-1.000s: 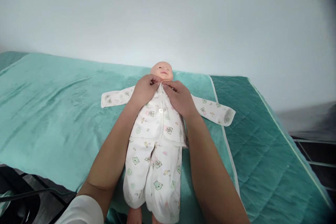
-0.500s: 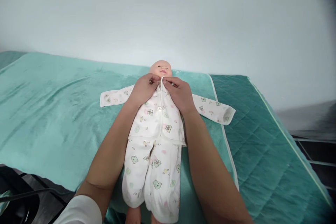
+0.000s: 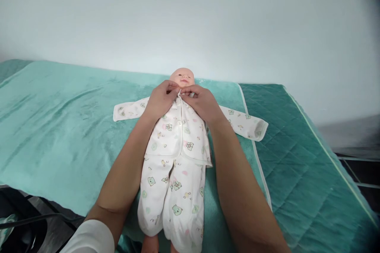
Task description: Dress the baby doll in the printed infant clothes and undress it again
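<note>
Slightly lowered now, the shirt collar (image 3: 179,93) is pinched by nearly closed fingers (image 3: 187,88) of left hand (image 3: 162,99) and right hand (image 3: 205,102); adjustment seems unfinished.

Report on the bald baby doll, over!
Left hand, right hand: both pinching neck of white printed cloth shirt. Doll: face up on pale green blanket. Fingers partly hide neckline.

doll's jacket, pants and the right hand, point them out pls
Jacket (image 3: 172,138): head view, on its lower front.
Pants (image 3: 179,197): head view, on the trouser leg at picture right.
Right hand (image 3: 204,103): head view, on its back.
</note>
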`<state>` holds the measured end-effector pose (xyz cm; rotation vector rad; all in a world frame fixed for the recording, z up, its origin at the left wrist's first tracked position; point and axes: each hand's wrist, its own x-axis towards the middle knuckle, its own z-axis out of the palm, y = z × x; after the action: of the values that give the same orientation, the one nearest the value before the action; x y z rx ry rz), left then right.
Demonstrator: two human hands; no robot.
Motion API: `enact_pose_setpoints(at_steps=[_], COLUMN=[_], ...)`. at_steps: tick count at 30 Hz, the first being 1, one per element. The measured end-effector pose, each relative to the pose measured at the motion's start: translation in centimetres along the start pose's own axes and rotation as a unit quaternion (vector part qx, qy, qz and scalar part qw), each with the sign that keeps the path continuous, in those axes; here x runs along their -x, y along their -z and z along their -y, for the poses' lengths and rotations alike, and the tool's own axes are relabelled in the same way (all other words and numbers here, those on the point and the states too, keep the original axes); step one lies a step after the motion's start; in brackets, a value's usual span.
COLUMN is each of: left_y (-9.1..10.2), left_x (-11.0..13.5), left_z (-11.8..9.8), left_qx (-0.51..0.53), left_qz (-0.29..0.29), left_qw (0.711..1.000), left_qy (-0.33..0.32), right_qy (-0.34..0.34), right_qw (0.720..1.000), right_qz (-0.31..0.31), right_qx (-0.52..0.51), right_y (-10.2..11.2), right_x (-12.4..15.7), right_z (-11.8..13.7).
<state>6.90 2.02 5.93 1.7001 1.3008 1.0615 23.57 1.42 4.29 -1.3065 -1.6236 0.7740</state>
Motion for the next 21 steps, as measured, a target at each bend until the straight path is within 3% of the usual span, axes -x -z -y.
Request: enact_pose_setpoints(at_steps=[11, 21], left_y=[0.1, 0.4], left_x=[0.5, 0.9], left_z=[-0.5, -0.9], left_qx=[0.037, -0.035], left_qz=[-0.013, 0.003], left_qw=[0.999, 0.999], left_qy=[0.037, 0.030], right_qy=[-0.033, -0.027], right_qw=[0.999, 0.999], right_qz=[0.016, 0.007], right_qx=[-0.029, -0.032], right_y=[0.3, 0.7], right_x=[0.5, 1.1], right_z=[0.7, 0.2])
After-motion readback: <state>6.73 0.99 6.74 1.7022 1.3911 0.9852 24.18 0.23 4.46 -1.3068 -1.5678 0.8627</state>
